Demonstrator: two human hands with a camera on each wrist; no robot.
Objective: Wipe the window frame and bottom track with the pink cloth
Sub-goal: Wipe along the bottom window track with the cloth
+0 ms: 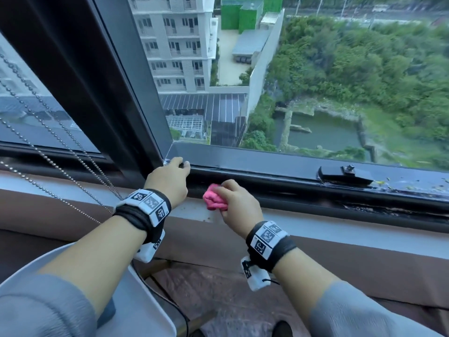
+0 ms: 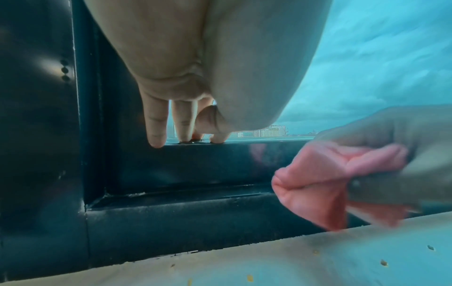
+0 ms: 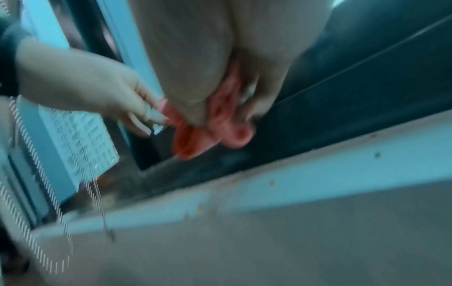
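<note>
My right hand (image 1: 233, 198) grips the bunched pink cloth (image 1: 213, 197) just above the near edge of the dark bottom track (image 1: 279, 183), close to its left corner. The left wrist view shows the cloth (image 2: 318, 181) pinched in the right hand (image 2: 391, 145) over the track (image 2: 195, 199). The blurred right wrist view has the cloth (image 3: 220, 123) sticking out below the fingers. My left hand (image 1: 181, 165) rests its fairly straight fingertips (image 2: 156, 141) on top of the lower frame rail (image 1: 243, 158), beside the dark upright window frame (image 1: 97, 81).
Bead chains (image 1: 48, 132) hang slanting at the left, in front of the fixed pane. A black metal stay with a bolt (image 1: 345, 173) sits in the track to the right, with dirt and flakes (image 1: 413, 190) beyond it. A pale sill ledge (image 1: 340, 227) runs below the track.
</note>
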